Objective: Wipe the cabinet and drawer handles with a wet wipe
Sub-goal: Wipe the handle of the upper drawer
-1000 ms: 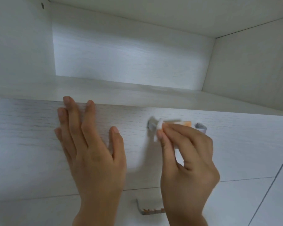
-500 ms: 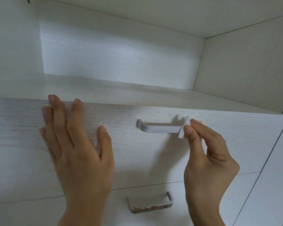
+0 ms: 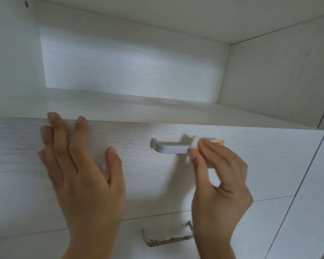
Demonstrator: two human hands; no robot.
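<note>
Pinching a white wet wipe [image 3: 192,148] between thumb and forefinger, the right hand [image 3: 221,184] presses it against the bar of the upper drawer handle [image 3: 168,148], right of the bar's middle. The bare stretch of bar runs left from those fingers [image 3: 211,152] to its bent end. The left hand [image 3: 86,184] lies flat on the drawer front [image 3: 269,165], fingers straight and released, their tips at its top edge, well left of the handle. Beyond the fingertips a shelf [image 3: 157,109] opens. Below the right wrist a second handle [image 3: 166,240] shows brownish specks along its bar.
</note>
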